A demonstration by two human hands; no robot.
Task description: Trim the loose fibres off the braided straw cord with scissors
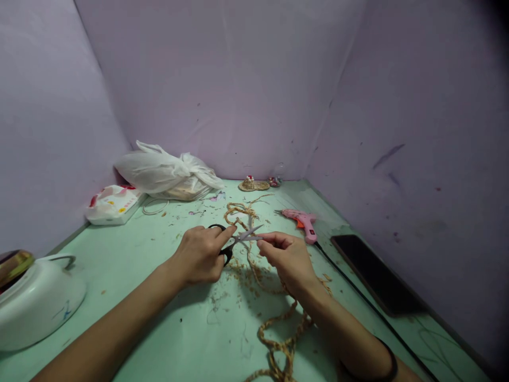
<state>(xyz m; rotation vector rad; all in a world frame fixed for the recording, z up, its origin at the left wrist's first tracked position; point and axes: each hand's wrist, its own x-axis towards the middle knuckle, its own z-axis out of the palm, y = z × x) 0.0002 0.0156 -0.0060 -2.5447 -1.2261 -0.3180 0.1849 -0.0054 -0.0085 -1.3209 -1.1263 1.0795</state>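
While the left hand has its grip closed around the scissors, the blades stand parted near the right hand. That hand's grip is narrow, fingertips pinched beside the blade ends; what they hold cannot be told. The braided rope lies in loops on the worktop, both beyond the scissors and nearer the body. Scattered snippets suggest some trimming is done; much rope remains in long, loose lengths.
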